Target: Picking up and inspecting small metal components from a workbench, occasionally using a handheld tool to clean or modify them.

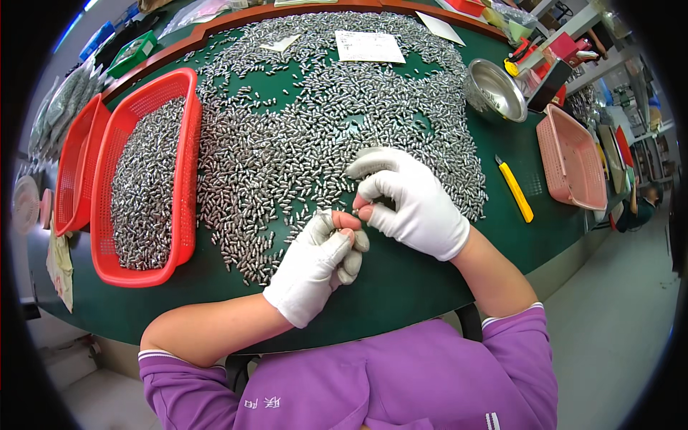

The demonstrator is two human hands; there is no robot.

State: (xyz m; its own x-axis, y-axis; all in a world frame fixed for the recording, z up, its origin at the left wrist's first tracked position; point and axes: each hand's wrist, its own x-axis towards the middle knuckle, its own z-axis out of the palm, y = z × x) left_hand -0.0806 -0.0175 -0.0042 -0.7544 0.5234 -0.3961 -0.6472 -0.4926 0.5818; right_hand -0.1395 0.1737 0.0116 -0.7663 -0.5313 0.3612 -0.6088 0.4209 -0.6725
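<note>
Both hands wear white gloves with some bare fingertips showing, and they meet over the near side of a wide spread of small silvery metal pieces (308,129). My left hand (308,261) is closed, thumb against the curled fingers. Whatever it grips is hidden. Just right of it and slightly farther off, my right hand (417,204) pinches thumb and forefinger together beside the left fingertips. Something tiny may sit in that pinch, too small to name. Several loose metal pieces lie on the green tabletop (387,287) close to the left hand.
A red plastic basket (188,158) heaped with similar pieces stands at left, another red basket (72,172) beside it. At right are a steel bowl (510,93), a yellow utility knife (516,191) and a pink basket (573,161). A paper sheet (369,47) lies on the far pieces.
</note>
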